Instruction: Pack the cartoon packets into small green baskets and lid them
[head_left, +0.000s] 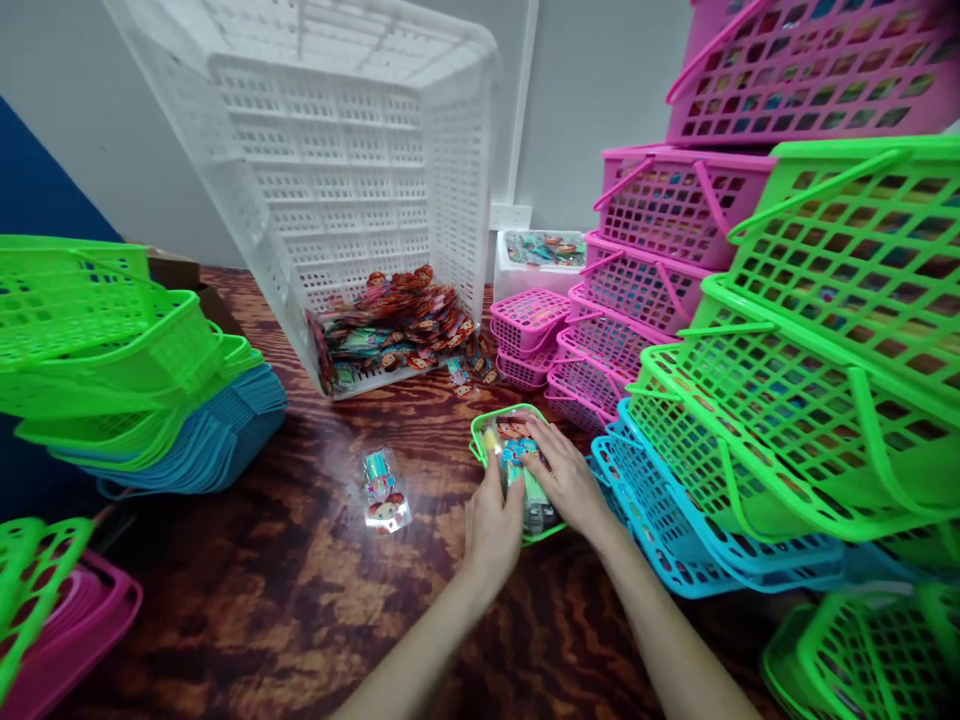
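My left hand (493,525) curves at the near left of a small green basket (544,537), its thumb and fingers by the packets inside; whether it pinches one I cannot tell. My right hand (566,475) lies over the same packets with its fingers stretched out. The basket sits on the dark-grained worktop (300,590) in front of me, and a cartoon-printed packet (514,452) shows between my hands, its print too small to read.

To the left lies a single clear cartoon packet (386,492), lettering illegible. Beyond, a white plastic crate (352,130) faces me with its open side, a packet heap (397,325) inside. Filled pink baskets (664,210) and green baskets (847,270) tower on my right, above blue baskets (645,510). On my left are nested green baskets (172,345) over nested blue baskets (247,420).
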